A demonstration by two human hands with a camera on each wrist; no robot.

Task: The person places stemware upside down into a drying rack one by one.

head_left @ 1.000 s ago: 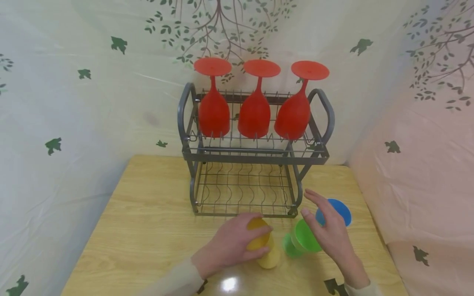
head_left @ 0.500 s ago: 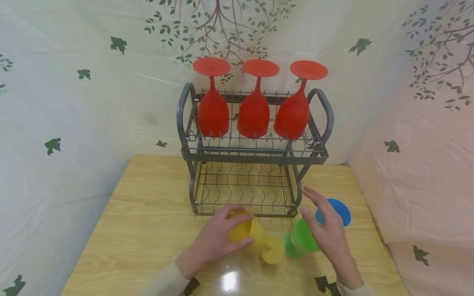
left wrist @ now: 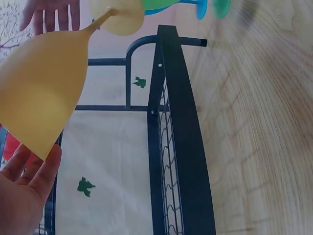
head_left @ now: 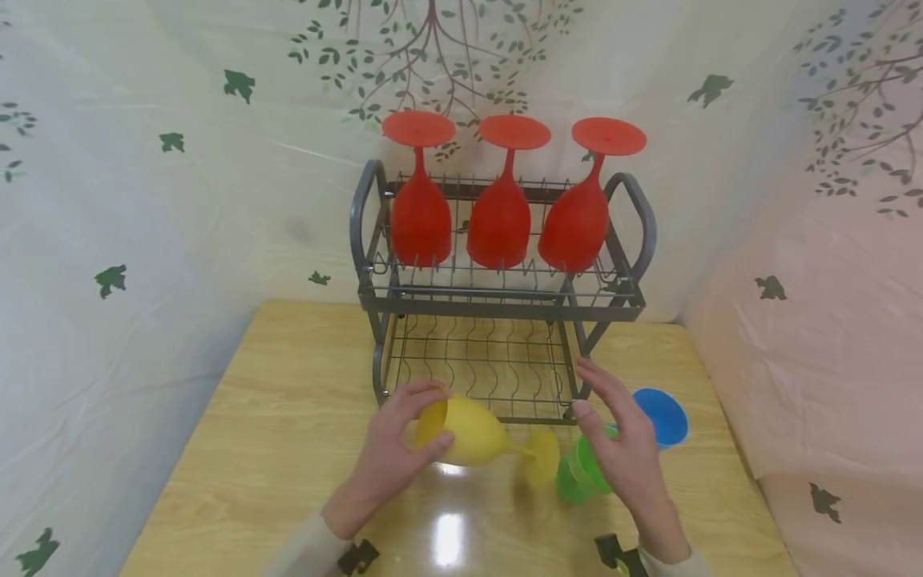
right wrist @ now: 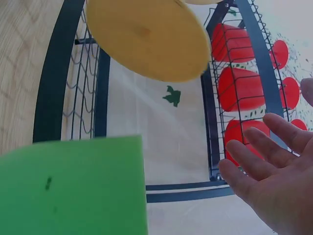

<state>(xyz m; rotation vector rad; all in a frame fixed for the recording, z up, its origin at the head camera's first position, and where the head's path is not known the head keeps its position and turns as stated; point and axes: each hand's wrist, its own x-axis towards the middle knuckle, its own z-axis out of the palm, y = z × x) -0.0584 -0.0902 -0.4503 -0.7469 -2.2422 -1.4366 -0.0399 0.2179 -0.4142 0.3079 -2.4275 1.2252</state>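
My left hand (head_left: 392, 445) grips a yellow wine glass (head_left: 476, 433) by its rim end. The glass lies sideways in the air, its mouth toward the left palm and its foot pointing right; in the left wrist view the yellow bowl (left wrist: 44, 83) is clear of the wooden table. My right hand (head_left: 623, 441) has its fingers extended and holds nothing, hovering over a green goblet (head_left: 587, 469), which it partly covers. A blue goblet (head_left: 662, 418) stands just behind that hand. In the right wrist view the yellow foot (right wrist: 146, 39) faces the right hand (right wrist: 274, 171).
A dark two-tier dish rack (head_left: 497, 308) stands at the back of the wooden table (head_left: 288, 385). Three red wine glasses (head_left: 497, 224) sit upside down on its upper tier. Patterned sheets (head_left: 180, 224) hang behind and at both sides.
My left hand has lifted the yellow wine glass and moved it left and toward the rack, tipping it sideways. The right hand has shifted slightly left, fingers still extended.
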